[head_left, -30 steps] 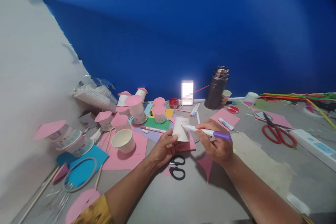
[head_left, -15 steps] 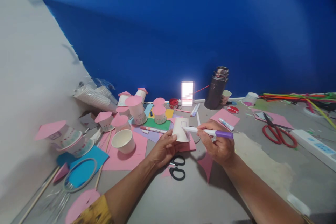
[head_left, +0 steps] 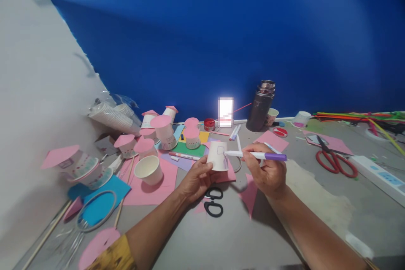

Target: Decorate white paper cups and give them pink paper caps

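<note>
While the left hand steadies an upside-down paper cup near the middle of the surface, the right hand brings a marker in from the side, and we're on the drawing step! On the cup's wall sits a small boxy outline, with purple strokes lower down towards the right edge, and the tip is right by that edge; whether it touches, I can't tell. Look at the left fingers, curled part-way closed around the lower end, the thumb pressing the front near the rim. Over on the right, the fingers close in a snug writing pinch on the white barrel, purple end pointing outward. What does the next move call for? By my reading, a firm but gentle hold, since thin paper could dent, and a light, controlled tip, because this curved wall could easily send a line astray. Any mark further around would need a small turn of the cup, with the thumb clear of the ink. Just below lie the black-handled scissors, apart from the drawing, and off to the left an open cup stands upright on pink paper.
</note>
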`<control>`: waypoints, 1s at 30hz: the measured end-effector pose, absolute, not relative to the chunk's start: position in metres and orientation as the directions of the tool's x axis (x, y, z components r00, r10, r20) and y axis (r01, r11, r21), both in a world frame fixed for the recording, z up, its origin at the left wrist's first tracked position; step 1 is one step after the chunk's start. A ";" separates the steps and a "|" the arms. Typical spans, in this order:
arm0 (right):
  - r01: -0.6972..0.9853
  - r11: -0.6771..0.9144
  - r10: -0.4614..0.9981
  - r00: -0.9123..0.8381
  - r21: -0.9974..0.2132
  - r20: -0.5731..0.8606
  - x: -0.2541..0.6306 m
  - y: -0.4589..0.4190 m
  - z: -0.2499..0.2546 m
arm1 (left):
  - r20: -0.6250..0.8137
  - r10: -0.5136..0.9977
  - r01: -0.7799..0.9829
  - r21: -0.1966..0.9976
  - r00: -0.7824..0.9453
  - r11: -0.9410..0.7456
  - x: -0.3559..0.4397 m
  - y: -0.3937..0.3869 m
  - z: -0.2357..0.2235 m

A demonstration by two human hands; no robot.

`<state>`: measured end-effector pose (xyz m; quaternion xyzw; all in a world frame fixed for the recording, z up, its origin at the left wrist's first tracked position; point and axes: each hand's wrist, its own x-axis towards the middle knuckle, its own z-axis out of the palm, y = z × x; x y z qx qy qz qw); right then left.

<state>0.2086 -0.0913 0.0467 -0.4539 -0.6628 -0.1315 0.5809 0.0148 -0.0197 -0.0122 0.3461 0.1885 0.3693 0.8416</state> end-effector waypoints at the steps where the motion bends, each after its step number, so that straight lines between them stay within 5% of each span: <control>1: 0.748 0.553 0.454 0.098 -0.367 0.886 0.209 -0.091 0.046 | -0.058 0.751 -0.491 0.723 0.657 0.486 0.015 -0.020 -0.011; 9: 0.731 0.629 0.406 -0.018 -0.265 0.914 0.202 -0.090 0.049 | -0.022 0.742 -0.492 0.736 0.670 0.466 0.017 -0.022 -0.009; 20: 0.784 0.506 0.457 0.110 -0.360 0.883 0.210 -0.090 0.042 | -0.040 0.751 -0.500 0.723 0.659 0.477 0.016 -0.021 -0.010; 30: 0.765 0.554 0.431 0.074 -0.328 0.899 0.210 -0.089 0.042 | -0.028 0.740 -0.491 0.732 0.672 0.473 0.016 -0.020 -0.013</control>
